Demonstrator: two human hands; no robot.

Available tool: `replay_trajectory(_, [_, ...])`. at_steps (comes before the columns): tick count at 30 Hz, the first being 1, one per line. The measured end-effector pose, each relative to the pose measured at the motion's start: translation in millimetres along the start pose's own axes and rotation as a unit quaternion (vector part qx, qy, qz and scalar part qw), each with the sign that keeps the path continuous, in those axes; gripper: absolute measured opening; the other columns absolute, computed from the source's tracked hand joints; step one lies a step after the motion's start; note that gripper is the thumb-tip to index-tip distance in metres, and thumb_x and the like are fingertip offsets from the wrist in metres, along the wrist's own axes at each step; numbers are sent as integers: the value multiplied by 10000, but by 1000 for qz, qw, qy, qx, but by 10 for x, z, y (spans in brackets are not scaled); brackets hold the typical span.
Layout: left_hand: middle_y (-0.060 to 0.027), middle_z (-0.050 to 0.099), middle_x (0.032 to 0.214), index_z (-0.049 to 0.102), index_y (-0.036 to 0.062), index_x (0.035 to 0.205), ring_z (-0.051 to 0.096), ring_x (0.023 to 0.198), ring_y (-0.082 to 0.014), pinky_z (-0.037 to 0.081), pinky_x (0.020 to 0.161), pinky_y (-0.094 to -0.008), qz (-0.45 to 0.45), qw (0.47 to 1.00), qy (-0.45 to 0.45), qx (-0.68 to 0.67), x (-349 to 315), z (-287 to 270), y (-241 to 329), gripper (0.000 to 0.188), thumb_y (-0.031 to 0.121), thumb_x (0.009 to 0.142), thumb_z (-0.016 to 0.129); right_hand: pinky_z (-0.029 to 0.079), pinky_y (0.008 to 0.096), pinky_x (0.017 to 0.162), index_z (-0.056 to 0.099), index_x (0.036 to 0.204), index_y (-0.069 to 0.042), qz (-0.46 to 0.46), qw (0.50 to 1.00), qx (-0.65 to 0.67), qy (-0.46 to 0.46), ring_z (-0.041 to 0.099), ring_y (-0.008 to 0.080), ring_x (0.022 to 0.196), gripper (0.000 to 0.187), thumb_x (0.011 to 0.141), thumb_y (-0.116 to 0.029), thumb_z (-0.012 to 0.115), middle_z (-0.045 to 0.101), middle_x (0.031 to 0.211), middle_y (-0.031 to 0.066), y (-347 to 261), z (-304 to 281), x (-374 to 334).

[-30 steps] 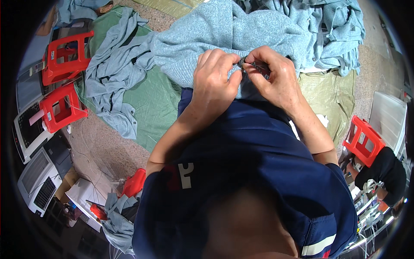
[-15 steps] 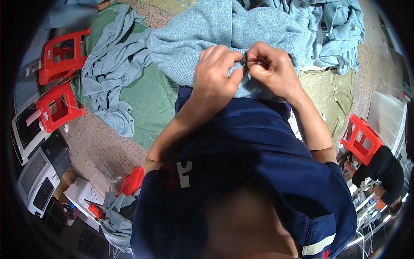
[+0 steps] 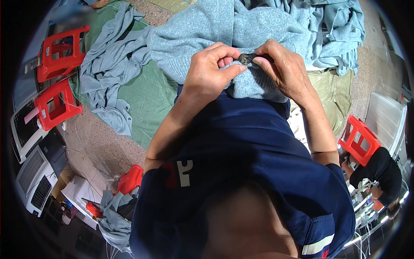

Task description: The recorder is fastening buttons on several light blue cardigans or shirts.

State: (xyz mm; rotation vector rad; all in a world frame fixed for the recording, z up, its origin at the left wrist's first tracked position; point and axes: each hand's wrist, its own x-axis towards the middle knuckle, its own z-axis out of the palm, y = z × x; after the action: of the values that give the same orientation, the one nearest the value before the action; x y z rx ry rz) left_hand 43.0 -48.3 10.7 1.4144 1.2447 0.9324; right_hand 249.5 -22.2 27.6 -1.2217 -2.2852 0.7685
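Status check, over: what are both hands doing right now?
Left hand pinching light blue knit garment. Right hand gripping small dark metal tool at the fabric. Nothing blocking.

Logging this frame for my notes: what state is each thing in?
left hand: pinching the knit garment
right hand: gripping a small dark tool
small dark tool: held against the knit
light blue knit garment: crumpled, spread over the lap
red stools: upright
green sheet: spread on the floor
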Motion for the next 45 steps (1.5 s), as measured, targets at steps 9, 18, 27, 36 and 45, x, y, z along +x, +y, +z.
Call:
replay_trajectory(9, [7,601,795,696,-4,910,460,712,-70,414,659,-219,-8,999,-14,30,-1,0,-40,208,73,735,779,478,377,590,560,884,-70,-51,998,-39,1,617,307,690,191,886,-236,655,603,752,98,42,27,28])
replay_trajectory(18, [6,600,793,694,-14,917,461,710,-71,418,658,-219,-13,999,-18,40,-9,17,-71,222,73,733,781,475,374,580,566,863,-74,-81,995,-51,16,616,295,677,178,876,-222,664,601,742,84,66,77,18])
replay_trajectory(27, [22,578,779,693,-11,916,452,708,-61,412,653,-210,-25,999,-13,28,-1,11,-42,218,67,733,781,478,371,585,603,882,-80,-8,1000,2,9,624,283,660,181,877,-248,670,611,732,82,68,57,6])
replay_trajectory(36, [-62,602,807,661,0,916,553,721,-170,459,659,-285,64,988,-135,24,-86,-39,-1,211,63,735,750,491,277,671,597,1011,-32,122,965,208,99,615,144,734,160,921,-155,646,632,810,67,147,159,-25])
replay_trajectory(45, [-61,566,737,651,-4,854,556,707,-154,450,660,-296,-208,920,-329,49,-761,-1075,-397,129,44,744,699,503,321,707,615,1068,-40,99,983,-11,154,646,247,824,325,782,-129,741,632,1004,104,390,-39,201])
